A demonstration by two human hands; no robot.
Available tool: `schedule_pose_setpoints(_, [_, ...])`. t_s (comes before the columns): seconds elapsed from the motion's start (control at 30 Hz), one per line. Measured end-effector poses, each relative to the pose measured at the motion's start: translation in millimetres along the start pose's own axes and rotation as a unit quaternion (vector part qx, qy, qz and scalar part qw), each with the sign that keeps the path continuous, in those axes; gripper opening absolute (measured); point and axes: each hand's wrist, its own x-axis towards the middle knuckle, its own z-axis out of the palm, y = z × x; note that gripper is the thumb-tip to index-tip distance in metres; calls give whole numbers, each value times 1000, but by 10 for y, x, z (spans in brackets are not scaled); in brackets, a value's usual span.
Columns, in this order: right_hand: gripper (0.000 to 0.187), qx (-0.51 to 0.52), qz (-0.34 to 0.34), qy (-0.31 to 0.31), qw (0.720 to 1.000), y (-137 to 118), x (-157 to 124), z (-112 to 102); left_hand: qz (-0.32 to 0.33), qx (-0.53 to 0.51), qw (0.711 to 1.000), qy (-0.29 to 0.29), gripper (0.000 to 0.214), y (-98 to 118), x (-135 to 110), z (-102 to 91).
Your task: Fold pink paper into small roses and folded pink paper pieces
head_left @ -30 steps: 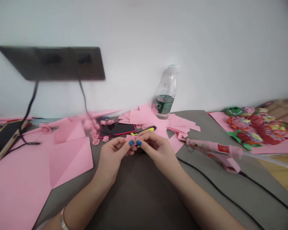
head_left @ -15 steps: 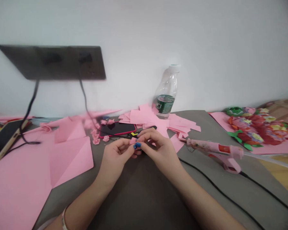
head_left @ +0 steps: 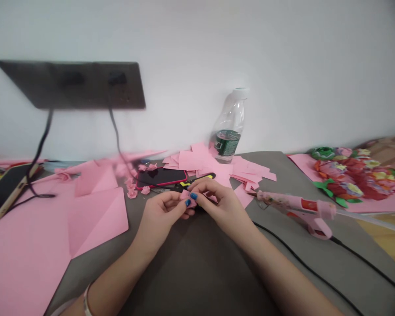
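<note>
Left hand (head_left: 161, 210) and right hand (head_left: 221, 207) both pinch a small folded pink paper piece (head_left: 189, 198) above mid-counter (head_left: 197, 267), forearms angled in from the near edge. Open grey counter lies below the hands; a pink hot glue gun (head_left: 292, 208) sits just right, with a red-cased phone (head_left: 161, 177) and loose pink paper squares (head_left: 197, 160) just ahead, toward the back edge.

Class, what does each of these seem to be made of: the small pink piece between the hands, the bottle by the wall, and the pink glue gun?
The small pink piece looks like matte paper, thin and folded. The bottle looks like clear, glossy plastic, see-through and thin-walled. The glue gun is probably moulded plastic, smooth with a faint sheen and a printed pattern.
</note>
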Motion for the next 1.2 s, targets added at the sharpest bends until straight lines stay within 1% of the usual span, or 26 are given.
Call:
schedule_pose_setpoints(0.07, [13,-28,-21,13,999,3,-3,8,-4,2,1000,-2,20,-6,6,-1])
schedule_pose_setpoints(0.13, [14,-57,-61,29,996,-2,-7,21,-9,0,1000,2,23,-11,11,-3])
schedule_pose_setpoints(0.23, [15,-88,-119,30,989,-10,-11,37,-18,-22,999,19,28,-12,10,-7])
schedule_pose_setpoints(0.3, [17,-101,-142,33,984,-9,-12,43,-22,-40,999,27,30,-13,3,-9])
schedule_pose_setpoints(0.47, [20,-157,-186,74,967,8,-22,43,-24,-64,998,15,32,-23,-9,-3])
schedule_pose_setpoints(0.53, [19,-195,-219,71,953,13,-25,30,-29,-74,997,18,32,-23,-5,3])
schedule_pose_setpoints(0.67, [17,-243,-266,37,932,26,-16,-20,-50,-104,993,28,33,0,-3,19])
schedule_pose_setpoints(0.83, [16,-261,-280,15,924,9,12,-67,-59,-113,991,30,33,35,-22,18])
schedule_pose_setpoints(0.93, [17,-260,-258,-7,930,-25,18,-83,-51,-120,991,35,30,51,-12,2])
schedule_pose_setpoints(1.03, [18,-253,-243,-22,936,-45,13,-97,-39,-129,989,55,31,67,13,-9])
schedule_pose_setpoints(1.13, [17,-244,-234,-23,941,-46,1,-95,-38,-130,989,64,33,74,27,-4])
schedule_pose_setpoints(1.2, [17,-213,-217,-12,953,-45,-10,-73,-37,-132,988,64,35,72,23,3])
